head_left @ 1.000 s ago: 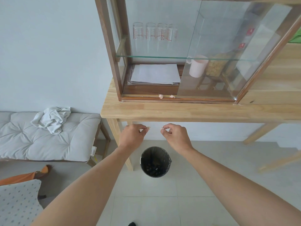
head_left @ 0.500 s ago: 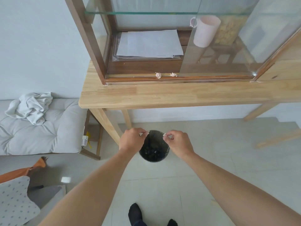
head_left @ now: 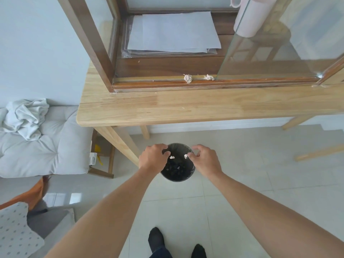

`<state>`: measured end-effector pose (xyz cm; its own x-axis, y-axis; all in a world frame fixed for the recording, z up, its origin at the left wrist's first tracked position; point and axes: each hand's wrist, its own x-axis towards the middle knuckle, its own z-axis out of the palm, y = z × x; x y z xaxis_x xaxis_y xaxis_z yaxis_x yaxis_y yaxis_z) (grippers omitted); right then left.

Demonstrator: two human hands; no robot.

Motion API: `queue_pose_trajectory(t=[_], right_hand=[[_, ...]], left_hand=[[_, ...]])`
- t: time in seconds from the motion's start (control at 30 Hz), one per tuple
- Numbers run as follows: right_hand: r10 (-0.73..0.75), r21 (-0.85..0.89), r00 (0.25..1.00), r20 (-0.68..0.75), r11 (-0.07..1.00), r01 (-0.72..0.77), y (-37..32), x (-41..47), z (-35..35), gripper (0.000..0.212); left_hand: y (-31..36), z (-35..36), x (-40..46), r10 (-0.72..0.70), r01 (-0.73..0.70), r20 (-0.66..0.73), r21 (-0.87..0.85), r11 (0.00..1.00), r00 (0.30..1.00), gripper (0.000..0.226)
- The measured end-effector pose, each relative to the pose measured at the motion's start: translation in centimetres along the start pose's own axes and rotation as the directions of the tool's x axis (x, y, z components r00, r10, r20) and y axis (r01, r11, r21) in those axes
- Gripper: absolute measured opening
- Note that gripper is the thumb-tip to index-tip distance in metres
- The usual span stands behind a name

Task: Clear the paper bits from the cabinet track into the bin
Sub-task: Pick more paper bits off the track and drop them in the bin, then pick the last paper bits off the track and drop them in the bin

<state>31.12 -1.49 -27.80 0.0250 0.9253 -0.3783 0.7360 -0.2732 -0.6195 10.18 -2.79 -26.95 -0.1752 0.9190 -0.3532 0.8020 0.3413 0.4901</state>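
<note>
The round black bin (head_left: 186, 178) stands on the floor under the table's front edge. My left hand (head_left: 153, 157) and my right hand (head_left: 204, 159) hover over its rim, fingers spread. One small white paper bit (head_left: 172, 157) is in the air just off my left fingertips. A second falling bit (head_left: 185, 156) is right at my right fingertip, over the bin's opening. Two crumpled paper bits, one (head_left: 188, 78) and another (head_left: 208, 77), lie in the cabinet track (head_left: 149, 84), next to the edge of the sliding glass door (head_left: 270, 43).
The wooden cabinet sits on a light wooden table (head_left: 167, 107); inside are a stack of papers (head_left: 173, 32) and a pink cup (head_left: 250, 17). A cushioned bench (head_left: 46, 146) with a crumpled cloth (head_left: 24, 116) stands left. My feet (head_left: 158, 241) are on the tiled floor.
Both hands dropped from below the table edge to over the bin, pinching paper bits. Their fingers have now spread and the two bits have left the pinch. The view tilted down.
</note>
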Motion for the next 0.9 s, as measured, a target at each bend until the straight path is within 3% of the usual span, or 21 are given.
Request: queue_pose_trajectory(t=[0.47,0.9], right_hand=[[-0.099,-0.015,0.994,-0.042,0.995,0.099,-2.2,-4.7,-4.7,0.039],[-0.275,0.018,0.944,-0.184,0.959,0.283,-8.9,-7.8,-13.0,0.034]], left_hand=[[0.2,-3.9,-5.9,0.057,-0.055,-0.093,0.030,0.998,0.994,0.034],[4.5,-13.6,-11.5,0.158,-0.150,-0.211,0.054,0.987,0.965,0.037]])
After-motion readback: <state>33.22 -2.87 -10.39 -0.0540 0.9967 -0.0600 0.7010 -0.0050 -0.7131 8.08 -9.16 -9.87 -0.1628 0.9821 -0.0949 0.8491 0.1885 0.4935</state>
